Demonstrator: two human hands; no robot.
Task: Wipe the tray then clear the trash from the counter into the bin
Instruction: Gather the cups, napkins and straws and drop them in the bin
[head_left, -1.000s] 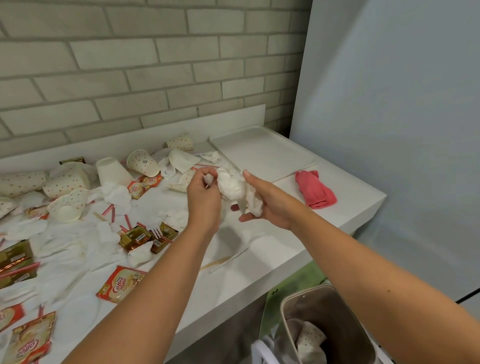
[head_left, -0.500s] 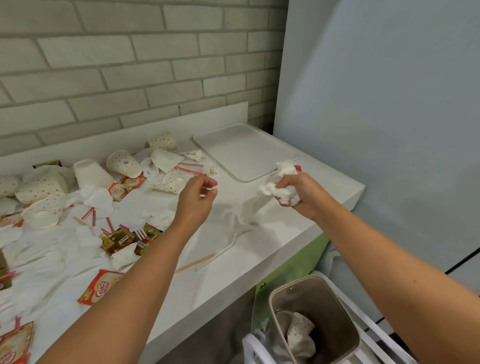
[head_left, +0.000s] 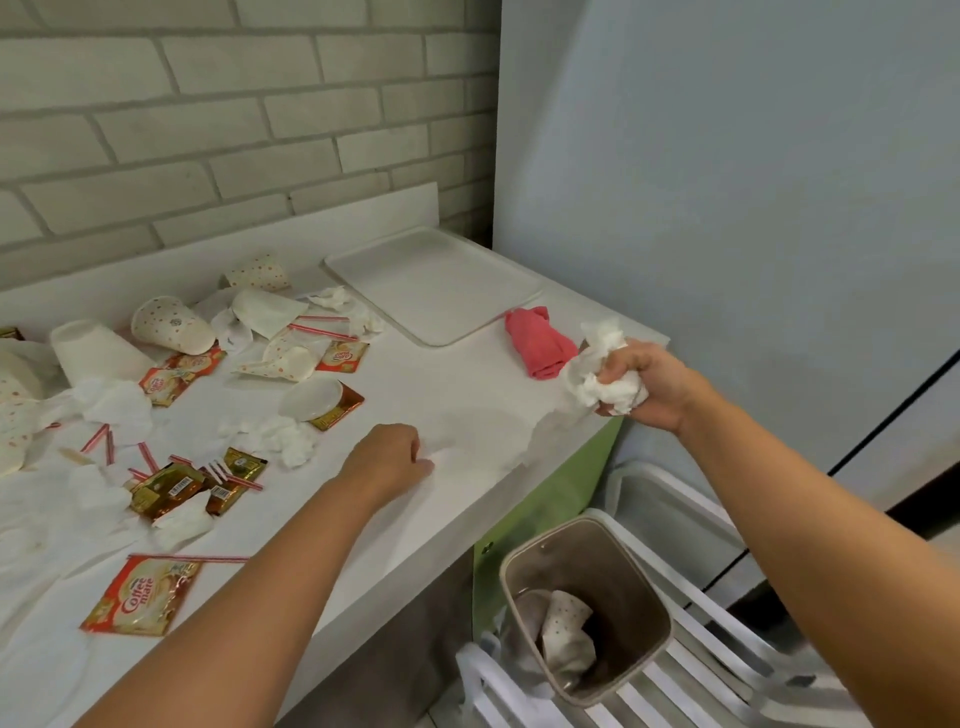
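tray: white tray, flat on the counter, upper centre of frame, back corner by both walls
cloth: pink cloth bunched just right of tray's near corner
right hand: right hand at right centre, fingers clamped round a tissue wad, held over the counter's right edge
left hand: left hand at centre, knuckles up, resting on bare counter; fingers curled under, can't tell if it holds anything
trash: dotted paper cups, tissues, striped straws, creamer sachets, a plastic fork, all over left half of frame
bin: beige bin, lower right, below counter edge, open top, 1 crushed dotted cup inside; sits on a white slatted rack
surface: white, smooth; bare strip from left hand to tray
room: brick wall behind, grey panel at right, green cabinet front under counter
edges: front edge runs diagonally lower left to right centre; right corner just beside the wad
open room: air between right hand and bin, nothing between them
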